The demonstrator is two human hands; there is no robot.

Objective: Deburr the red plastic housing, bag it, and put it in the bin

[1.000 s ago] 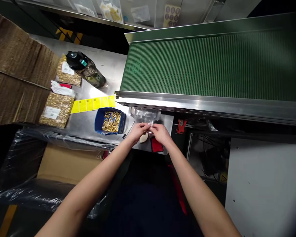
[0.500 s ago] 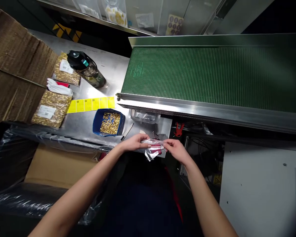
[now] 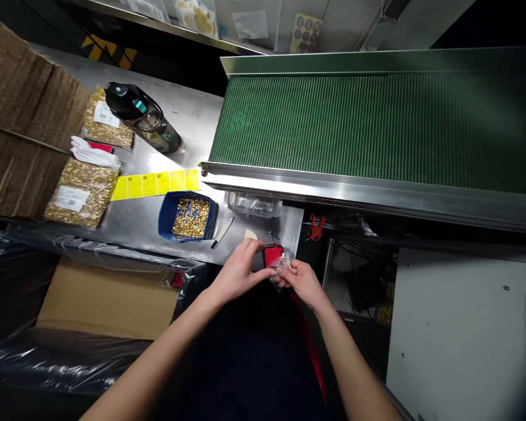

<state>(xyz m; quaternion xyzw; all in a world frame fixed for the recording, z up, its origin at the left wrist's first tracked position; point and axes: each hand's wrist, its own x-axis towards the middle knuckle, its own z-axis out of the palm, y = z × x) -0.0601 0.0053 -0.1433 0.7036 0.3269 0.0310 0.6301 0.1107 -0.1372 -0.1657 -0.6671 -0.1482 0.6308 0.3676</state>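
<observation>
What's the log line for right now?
left hand: open, thumb at clear plastic | right hand: pinching it | nearby: red-and-black item, blue bin with gold pieces

- The clear plastic [image 3: 284, 261] is thin, shiny and colourless, bunched into a small crumpled wad with bright creases (whether bag or loose film is too hard to tell). It is pinched in the fingers of the right hand [image 3: 305, 283], and the left thumb reaches its near side.
- The red pad [image 3: 271, 254] is flat and roughly square, with a dark edge. It lies near the front edge of the metal table [image 3: 294, 221], just beside the left fingertips, its lower right part overlapped by the plastic in this view.
</observation>
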